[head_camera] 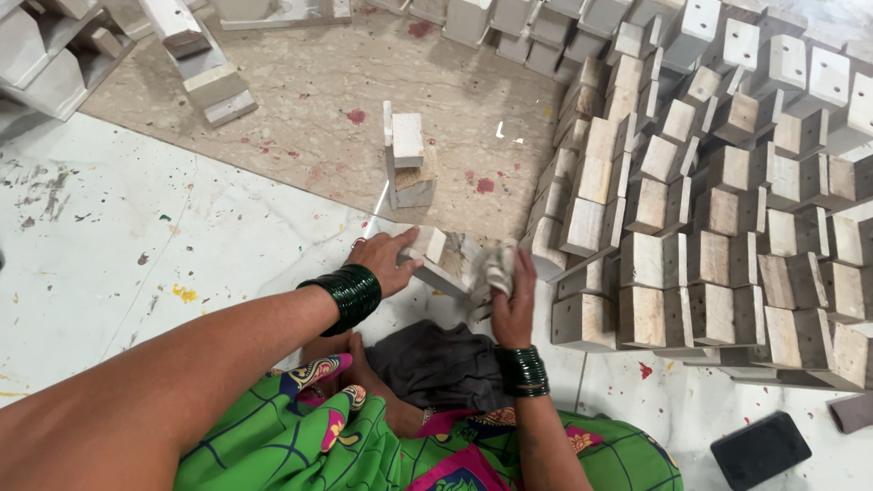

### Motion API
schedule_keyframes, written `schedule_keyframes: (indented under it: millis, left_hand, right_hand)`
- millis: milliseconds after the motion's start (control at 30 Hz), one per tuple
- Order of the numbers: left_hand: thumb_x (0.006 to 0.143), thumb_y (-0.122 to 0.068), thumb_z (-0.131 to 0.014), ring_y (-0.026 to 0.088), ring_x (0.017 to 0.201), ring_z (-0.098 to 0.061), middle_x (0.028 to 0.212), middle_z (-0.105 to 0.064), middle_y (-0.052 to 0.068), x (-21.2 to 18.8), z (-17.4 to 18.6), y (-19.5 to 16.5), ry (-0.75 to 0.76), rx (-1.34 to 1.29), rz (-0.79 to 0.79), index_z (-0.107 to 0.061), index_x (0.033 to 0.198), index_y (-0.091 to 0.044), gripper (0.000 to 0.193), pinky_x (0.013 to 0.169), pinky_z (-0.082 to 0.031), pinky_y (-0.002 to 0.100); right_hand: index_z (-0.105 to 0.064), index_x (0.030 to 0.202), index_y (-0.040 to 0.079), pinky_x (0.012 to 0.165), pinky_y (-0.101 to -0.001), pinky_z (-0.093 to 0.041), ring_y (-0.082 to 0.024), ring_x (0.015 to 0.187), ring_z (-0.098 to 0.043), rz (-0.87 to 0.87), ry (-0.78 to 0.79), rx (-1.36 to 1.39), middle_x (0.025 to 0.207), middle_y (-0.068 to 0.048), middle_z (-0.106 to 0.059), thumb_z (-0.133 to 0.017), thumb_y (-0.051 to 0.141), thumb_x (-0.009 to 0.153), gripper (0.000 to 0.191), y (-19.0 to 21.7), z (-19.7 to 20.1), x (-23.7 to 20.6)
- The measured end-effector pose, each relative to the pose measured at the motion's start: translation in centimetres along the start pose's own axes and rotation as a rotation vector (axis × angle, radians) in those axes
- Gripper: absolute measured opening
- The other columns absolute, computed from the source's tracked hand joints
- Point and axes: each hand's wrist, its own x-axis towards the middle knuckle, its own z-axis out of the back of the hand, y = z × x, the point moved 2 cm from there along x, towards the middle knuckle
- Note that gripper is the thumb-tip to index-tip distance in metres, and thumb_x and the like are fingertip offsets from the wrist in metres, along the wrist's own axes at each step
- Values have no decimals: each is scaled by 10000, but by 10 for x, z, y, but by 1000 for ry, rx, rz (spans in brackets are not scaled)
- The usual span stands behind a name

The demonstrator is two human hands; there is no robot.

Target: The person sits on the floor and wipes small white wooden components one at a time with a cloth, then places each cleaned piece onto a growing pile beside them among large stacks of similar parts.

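My left hand [386, 259] grips one end of a pale wooden block piece [443, 259], holding it tilted just above my lap. My right hand [511, 305] is closed on a crumpled grey-white rag [494, 270] pressed against the block's other end. Both wrists wear stacks of dark green bangles. A dark grey cloth [432, 364] lies over my legs, on a green patterned garment. One similar block piece [407, 165] stands upright alone on the beige floor beyond my hands.
A large stack of several similar wooden block pieces [718, 209] fills the right side, close to my right hand. More pieces [195, 59] lie at the top left. A black phone [760, 449] rests on the paint-speckled white floor [164, 236] at the lower right.
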Motion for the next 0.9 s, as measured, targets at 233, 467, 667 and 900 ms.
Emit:
schedule_keyframes:
  millis: [233,467,667,900]
  left_hand:
    - [929,-490,-585,414,1132,-553,1208,-597,162,-7,2,-22,43,38,-18,-412,1549,-307,670,1091,-394,480]
    - [942,-484,-584,395,1143,-565,1198,-595,179,-6,4,-21,28,53,-40,-395,1561,-285,677,1096,-389,485]
    - [947,-477,-575,420,1173,-547,1245,-574,172,-11,9,-30,91,60,-20,-365,1575,-296,686,1111,-391,481]
    - [941,-463,-585,440,1239,-494,1307,-534,154,-16,16,-42,120,60,9,-351,1571,-331,685,1099,-403,500]
  right_hand:
    - [-468,1522,99,1114,-427,-425,-418,1382,-500,-131,150,-165,1552,-207,-461,-456,-106,829,723,-15,-24,-21]
    - [-489,1489,88,1126,-432,-433,-417,1324,-542,-283,111,-188,1451,-215,-530,-456,-115,785,733,-34,-10,-18]
    - [-500,1506,122,1153,-432,-430,-399,1403,-504,17,83,-126,1563,-180,-471,-449,-133,813,740,19,-6,-5]
    - [-597,1426,155,1106,-413,-463,-374,1341,-558,-72,143,-129,1499,-142,-551,-460,-125,730,762,15,-11,-17]
